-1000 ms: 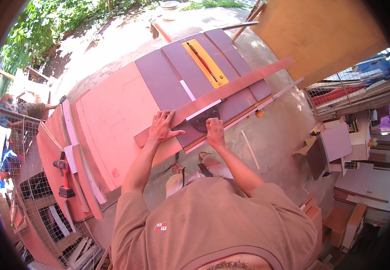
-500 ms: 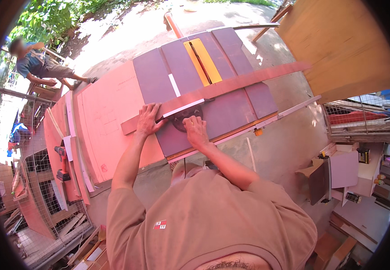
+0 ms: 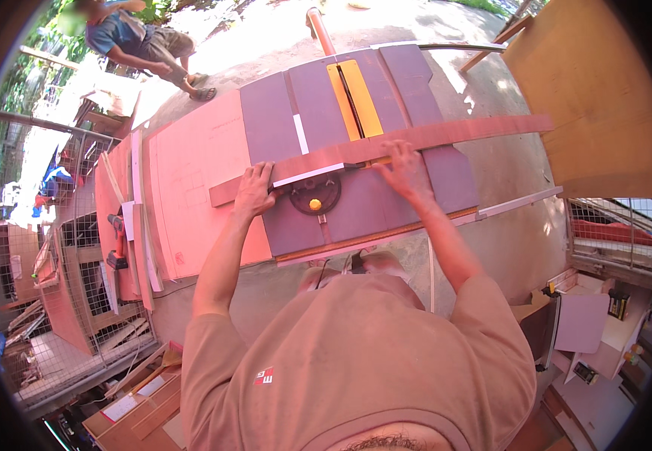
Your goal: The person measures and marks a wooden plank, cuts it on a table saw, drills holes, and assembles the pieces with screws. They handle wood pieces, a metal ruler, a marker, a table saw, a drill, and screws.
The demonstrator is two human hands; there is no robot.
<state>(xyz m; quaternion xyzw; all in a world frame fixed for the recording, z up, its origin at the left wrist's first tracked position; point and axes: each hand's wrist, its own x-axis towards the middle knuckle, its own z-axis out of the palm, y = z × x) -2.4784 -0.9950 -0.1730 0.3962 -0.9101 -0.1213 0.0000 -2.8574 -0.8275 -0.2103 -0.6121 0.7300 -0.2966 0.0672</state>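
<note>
A long reddish-brown wooden board (image 3: 476,134) lies across a table saw (image 3: 378,199), over the near end of its yellow insert plate (image 3: 365,98). Against the board's near edge rests a mitre gauge (image 3: 305,177) with a white bar, a dark round base and a yellow knob (image 3: 315,204). My left hand (image 3: 253,192) is closed over the board beside the gauge's left end, thumb on the near side. Past the gauge's right end, my right hand (image 3: 402,173) grips the board's near edge with bent fingers, just right of the insert plate.
A pink-looking sheet (image 3: 198,158) extends the work surface leftward. On its far-left side lie wooden strips (image 3: 138,203) and a cordless drill (image 3: 117,244). Another person (image 3: 142,45) stands at the far left. A large plywood panel (image 3: 604,90) stands at right.
My right hand has left the gauge's knob and moved right onto the board. My left hand stays at the board. The other person has shifted, and the view has turned slightly.
</note>
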